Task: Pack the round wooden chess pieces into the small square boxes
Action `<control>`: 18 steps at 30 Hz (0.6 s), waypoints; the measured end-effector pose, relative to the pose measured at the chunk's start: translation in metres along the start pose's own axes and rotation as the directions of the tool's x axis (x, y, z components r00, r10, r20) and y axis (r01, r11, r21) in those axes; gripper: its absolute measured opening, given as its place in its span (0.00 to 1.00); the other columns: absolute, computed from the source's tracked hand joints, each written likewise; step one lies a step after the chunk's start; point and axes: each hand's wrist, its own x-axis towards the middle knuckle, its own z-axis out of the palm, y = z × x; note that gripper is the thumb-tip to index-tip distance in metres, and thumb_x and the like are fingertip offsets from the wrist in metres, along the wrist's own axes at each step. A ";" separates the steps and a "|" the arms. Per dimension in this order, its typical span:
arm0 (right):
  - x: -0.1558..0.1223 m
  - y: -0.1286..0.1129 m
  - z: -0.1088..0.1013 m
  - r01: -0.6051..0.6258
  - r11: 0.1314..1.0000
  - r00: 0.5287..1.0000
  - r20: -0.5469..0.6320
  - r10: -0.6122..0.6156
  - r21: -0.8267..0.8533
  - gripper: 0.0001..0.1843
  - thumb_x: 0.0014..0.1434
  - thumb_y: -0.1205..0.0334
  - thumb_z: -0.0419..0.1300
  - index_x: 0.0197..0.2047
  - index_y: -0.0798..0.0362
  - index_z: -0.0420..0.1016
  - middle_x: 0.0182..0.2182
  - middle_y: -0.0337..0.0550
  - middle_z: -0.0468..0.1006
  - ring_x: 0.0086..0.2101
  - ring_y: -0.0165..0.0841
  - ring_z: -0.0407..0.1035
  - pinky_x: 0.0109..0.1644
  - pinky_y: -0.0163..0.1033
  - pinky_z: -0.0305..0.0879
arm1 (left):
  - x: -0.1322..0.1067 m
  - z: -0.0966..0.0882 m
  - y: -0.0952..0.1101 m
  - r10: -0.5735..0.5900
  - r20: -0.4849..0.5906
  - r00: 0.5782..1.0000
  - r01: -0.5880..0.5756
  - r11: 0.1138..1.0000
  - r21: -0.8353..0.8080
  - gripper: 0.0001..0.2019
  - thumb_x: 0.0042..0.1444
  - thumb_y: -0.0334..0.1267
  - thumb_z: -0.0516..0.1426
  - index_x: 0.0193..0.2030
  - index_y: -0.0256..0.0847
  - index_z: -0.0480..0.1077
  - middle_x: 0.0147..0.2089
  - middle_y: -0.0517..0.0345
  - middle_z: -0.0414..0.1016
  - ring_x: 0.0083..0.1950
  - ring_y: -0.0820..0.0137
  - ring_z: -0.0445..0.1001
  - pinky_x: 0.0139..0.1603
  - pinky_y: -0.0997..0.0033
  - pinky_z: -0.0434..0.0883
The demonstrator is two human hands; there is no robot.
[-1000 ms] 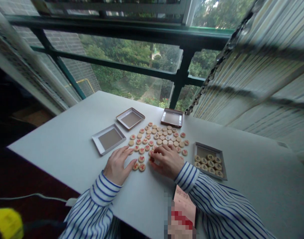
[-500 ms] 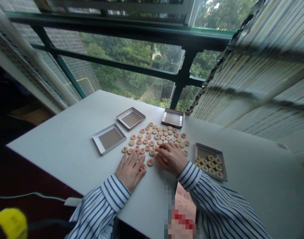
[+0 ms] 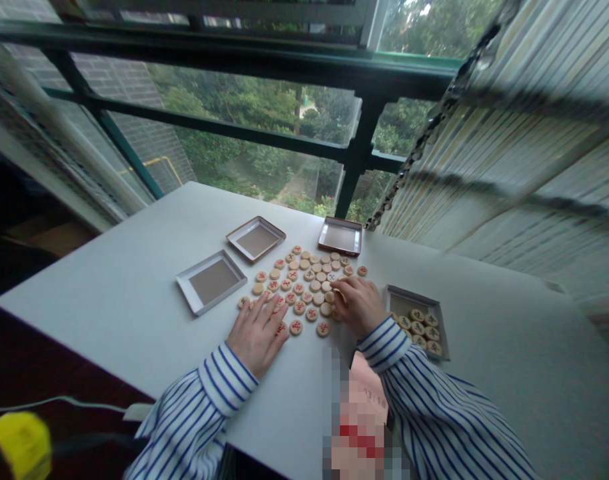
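Several round wooden game discs point(image 3: 304, 280) with red characters lie spread on a white table point(image 3: 134, 313). My left hand point(image 3: 257, 333) lies flat and open on the near left discs, fingers stretched out. My right hand point(image 3: 357, 303) rests on the right side of the spread with its fingers curled over discs; what they pinch is hidden. Right of that hand stands a grey tray point(image 3: 437, 307) holding several dark-marked discs point(image 3: 419, 328).
Three shallow trays sit round the spread: a grey one point(image 3: 210, 281) at the left, a brown one point(image 3: 255, 238) behind it, another brown one point(image 3: 341, 236) at the back. A window with a dark frame point(image 3: 354, 167) and a blind point(image 3: 509, 153) stand beyond the table edge.
My right hand has slid right and away, onto the right part of the spread. My left hand has shifted right over the near discs. Some near discs have been pushed about.
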 end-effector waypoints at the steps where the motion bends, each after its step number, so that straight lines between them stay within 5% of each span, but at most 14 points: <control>1: 0.000 0.000 0.000 -0.002 1.000 1.000 0.003 0.002 0.004 0.12 0.56 0.63 0.52 0.42 0.50 0.73 0.40 0.45 0.75 0.43 0.37 0.64 0.45 0.43 0.55 | 0.006 -0.003 0.002 0.001 -0.009 1.000 -0.001 1.000 -0.015 0.21 0.57 0.41 0.48 0.56 0.39 0.61 0.60 0.47 0.61 0.61 0.54 0.55 0.57 0.46 0.54; 10: 0.002 0.000 -0.013 -0.032 0.997 0.999 0.012 0.032 0.065 0.13 0.57 0.63 0.50 0.42 0.49 0.73 0.40 0.44 0.75 0.43 0.36 0.65 0.43 0.41 0.57 | 0.089 -0.016 0.021 -0.005 0.017 1.000 0.007 0.986 -0.169 0.12 0.55 0.36 0.51 0.44 0.38 0.70 0.46 0.51 0.73 0.48 0.62 0.67 0.49 0.59 0.62; 18: 0.006 0.006 -0.012 -0.032 0.999 0.999 0.016 0.031 0.041 0.12 0.57 0.62 0.51 0.42 0.48 0.73 0.39 0.44 0.75 0.42 0.35 0.66 0.40 0.40 0.58 | 0.109 -0.004 0.032 -0.061 0.046 0.997 0.065 0.994 -0.088 0.11 0.56 0.38 0.50 0.32 0.38 0.71 0.34 0.50 0.74 0.39 0.61 0.67 0.42 0.58 0.61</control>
